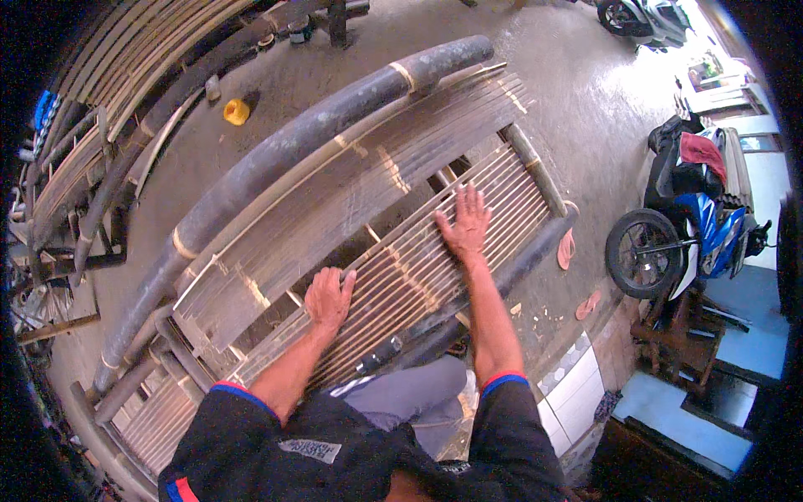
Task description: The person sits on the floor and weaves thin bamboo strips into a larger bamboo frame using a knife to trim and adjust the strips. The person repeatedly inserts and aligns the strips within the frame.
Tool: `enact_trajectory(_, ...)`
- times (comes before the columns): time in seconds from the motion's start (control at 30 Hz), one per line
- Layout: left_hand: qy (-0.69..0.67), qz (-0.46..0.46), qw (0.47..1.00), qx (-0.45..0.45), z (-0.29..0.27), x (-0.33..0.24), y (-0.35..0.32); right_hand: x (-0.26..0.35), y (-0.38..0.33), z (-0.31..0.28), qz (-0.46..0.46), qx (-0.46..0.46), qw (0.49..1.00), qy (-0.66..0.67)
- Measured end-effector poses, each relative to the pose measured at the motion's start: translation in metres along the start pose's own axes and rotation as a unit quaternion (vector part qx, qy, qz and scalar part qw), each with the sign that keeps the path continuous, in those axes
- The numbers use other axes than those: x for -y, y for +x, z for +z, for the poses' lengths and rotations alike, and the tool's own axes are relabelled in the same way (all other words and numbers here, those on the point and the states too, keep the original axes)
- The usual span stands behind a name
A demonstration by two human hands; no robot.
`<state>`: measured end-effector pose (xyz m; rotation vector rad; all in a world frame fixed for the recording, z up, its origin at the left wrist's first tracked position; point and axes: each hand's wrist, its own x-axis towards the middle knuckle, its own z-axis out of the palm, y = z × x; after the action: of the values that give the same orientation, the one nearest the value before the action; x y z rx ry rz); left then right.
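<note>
Both palms are flat on the bamboo slat panel (pixel 418 268), which lies across the bamboo bench frame (pixel 276 159) in front of the person. Left hand (pixel 328 297) rests open, fingers spread, on the near-left slats, gripping nothing. Right hand (pixel 465 224) is likewise open, pressing further right. Likely pinning the slats level. Motorbike (pixel 686 217) parked far right.

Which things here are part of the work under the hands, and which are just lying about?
In hand: left hand and right hand pressed flat on the bamboo slat panel; thick bamboo pole alongside.
Lying about: yellow twine ball, sandals, motorcycle.
</note>
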<state>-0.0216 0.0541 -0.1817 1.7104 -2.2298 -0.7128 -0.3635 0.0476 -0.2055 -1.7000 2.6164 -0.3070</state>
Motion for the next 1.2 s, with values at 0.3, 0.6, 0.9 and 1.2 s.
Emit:
enact_trajectory(0.3,0.046,0.007,0.999,-0.008,0.009,-0.003,0.001,-0.113,0.137,-0.011,-0.128,0.022,0.990,-0.056)
enact_trajectory(0.6,0.077,0.007,0.997,0.019,0.013,-0.005,0.006,-0.117,0.153,-0.002,-0.158,-0.030,0.987,0.023)
enact_trajectory(0.9,0.039,0.010,0.997,0.065,0.007,-0.008,0.018,-0.079,0.100,0.015,0.026,-0.085,0.996,-0.032)
enact_trajectory(1.2,0.024,0.040,0.999,0.021,0.012,0.002,0.007,0.057,-0.003,-0.015,-0.176,0.012,0.980,0.088)
